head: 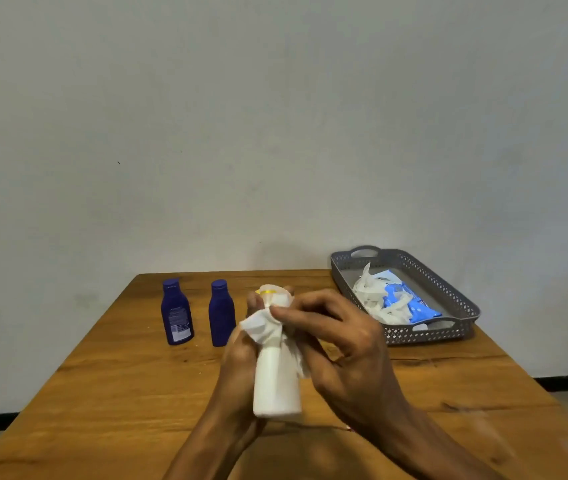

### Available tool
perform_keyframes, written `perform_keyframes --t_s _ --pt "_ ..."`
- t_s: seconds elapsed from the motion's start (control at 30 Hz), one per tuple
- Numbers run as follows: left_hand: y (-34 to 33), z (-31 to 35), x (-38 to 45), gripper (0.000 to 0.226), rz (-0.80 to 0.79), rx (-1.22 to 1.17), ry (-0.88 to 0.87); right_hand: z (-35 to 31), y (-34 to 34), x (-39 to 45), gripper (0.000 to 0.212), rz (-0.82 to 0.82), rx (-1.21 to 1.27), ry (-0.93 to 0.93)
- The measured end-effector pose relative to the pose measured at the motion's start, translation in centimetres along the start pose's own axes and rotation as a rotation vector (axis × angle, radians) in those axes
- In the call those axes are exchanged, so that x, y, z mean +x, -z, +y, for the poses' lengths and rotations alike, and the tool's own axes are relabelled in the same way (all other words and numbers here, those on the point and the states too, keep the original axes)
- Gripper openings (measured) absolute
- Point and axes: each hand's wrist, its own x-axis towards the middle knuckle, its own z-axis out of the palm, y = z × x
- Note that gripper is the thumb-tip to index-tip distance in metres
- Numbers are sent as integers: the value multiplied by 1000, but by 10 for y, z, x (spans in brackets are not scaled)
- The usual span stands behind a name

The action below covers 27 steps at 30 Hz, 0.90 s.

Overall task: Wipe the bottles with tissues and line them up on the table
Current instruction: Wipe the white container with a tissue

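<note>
A white bottle (277, 386) with a yellow ring near its top is held above the table, tilted away from me. My left hand (241, 362) grips its body from the left side. My right hand (338, 337) pinches a white tissue (262, 327) against the bottle's neck. Two dark blue bottles stand upright side by side on the far left of the table, one (176, 312) with its label facing me and the other (221, 313) just to its right.
A grey perforated tray (449, 292) sits at the table's far right, holding a blue tissue pack (410, 304) and crumpled white tissues (374, 296). The wooden table (120, 393) ends at a plain wall behind. Floor shows at both sides.
</note>
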Motion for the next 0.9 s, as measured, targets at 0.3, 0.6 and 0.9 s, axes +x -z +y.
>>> perform_keyframes --t_s 0.3,0.6,0.9 --pt "-1 9 5 54 -18 145 -120 13 -5 2 29 28 -119 25" --pt "-4 -4 1 37 -5 253 -100 11 -1 11 25 39 -128 77" --pt "-3 2 4 42 16 277 -194 9 0 8 28 24 -172 106"
